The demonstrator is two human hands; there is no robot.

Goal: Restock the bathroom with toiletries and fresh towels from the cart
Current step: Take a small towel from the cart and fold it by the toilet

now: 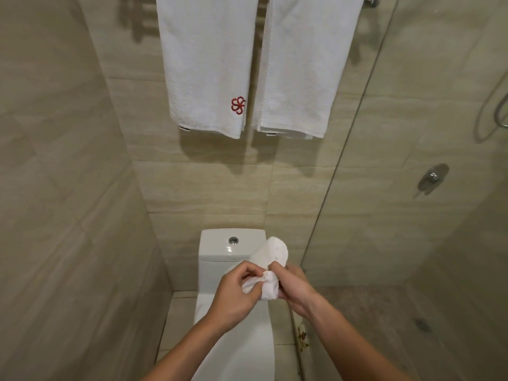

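Where both bare forearms come in from 6 o'clock, the hands meet over the toilet, held in the air.

- Left hand (236, 294): thumb and fingers curled, pinching a loose fold of a small white face towel (270, 261).
- Right hand (295, 287): fingers wrapped round the lower part of the same towel, gripping it.
- Face towel: partly rolled, touching nothing but the hands. Its rounded end sticks out of them toward 1 o'clock, in front of the cistern's right corner.
- Toilet lid (242, 353): white, closed, directly under the wrists.
- Brown stain (302, 339) on the floor at 3 o'clock of the lid, at the foot of the glass shower screen (357, 127).
- Cistern (217, 251): white, against the back wall, with a round chrome flush button (233, 240) on top.
- Beige tiled wall (209, 188) behind.
- At 12 o'clock, two white bath towels hang side by side, just apart. The left bath towel (203, 59) carries a red logo (238, 105) near its lower edge; the right bath towel (305, 64) is plain.
- Chrome rail end (371, 0) at 1 o'clock.
- Behind the glass, at 3 o'clock: chrome shower mixer (433, 177), with the shower hose (492, 114) looping above it.
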